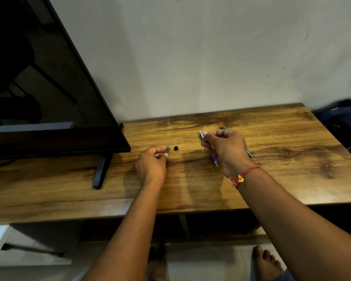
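Observation:
My right hand [224, 150] grips a mechanical pencil [201, 134] over the wooden table [282, 159]. The pencil's white end sticks out above my fingers and its blue tip [214, 160] shows below my palm. A thin dark lead [192, 137] lies level just left of the white end. My left hand [151, 164] pinches a small grey case [167, 150] between thumb and fingers. A tiny black cap [176, 148] lies on the table just right of the case, apart from both hands.
A black television [39, 88] on a stand leg [100, 171] fills the table's left side. A teal pen [249, 153] lies behind my right hand. A dark bag [344, 118] sits past the table's right end. My bare feet [266, 262] stand on the tiled floor below.

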